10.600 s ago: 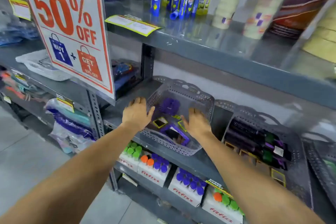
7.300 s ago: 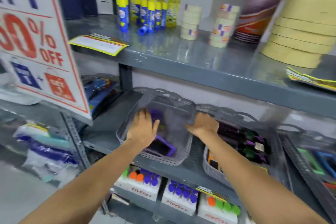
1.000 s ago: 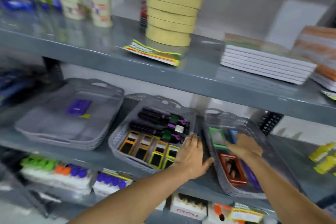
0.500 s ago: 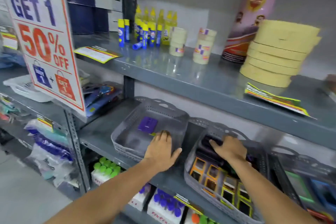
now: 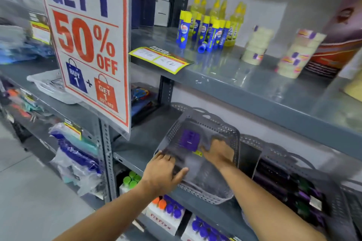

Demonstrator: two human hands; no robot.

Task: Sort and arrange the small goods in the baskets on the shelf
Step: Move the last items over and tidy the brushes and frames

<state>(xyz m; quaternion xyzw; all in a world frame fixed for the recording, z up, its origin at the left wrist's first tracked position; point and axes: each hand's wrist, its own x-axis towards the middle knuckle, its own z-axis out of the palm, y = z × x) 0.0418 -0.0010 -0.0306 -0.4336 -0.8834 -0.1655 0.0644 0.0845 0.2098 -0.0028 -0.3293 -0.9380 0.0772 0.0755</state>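
A grey perforated basket (image 5: 207, 194) sits at the left of the middle shelf and is blurred by motion. On its floor lie a purple packet (image 5: 189, 140) and a small yellow tag (image 5: 197, 153). My left hand (image 5: 164, 174) grips the basket's front left corner, with the thumb inside the rim. My right hand (image 5: 218, 152) lies flat inside the basket against its right side, fingers pointing at the tag, with nothing seen in it. A second grey basket (image 5: 274, 148) to the right holds dark markers (image 5: 290, 186).
A large "50% OFF" sign (image 5: 86, 45) hangs over the shelf post at left. The upper shelf (image 5: 235, 84) carries glue bottles (image 5: 211, 25) and tape rolls (image 5: 256, 45). The shelf below holds boxes with coloured caps (image 5: 168, 207). Bagged goods (image 5: 76, 154) hang at lower left.
My right hand has left the middle basket and now lies inside the left basket. My left hand has shifted to that basket's front left corner. The view has swung left.
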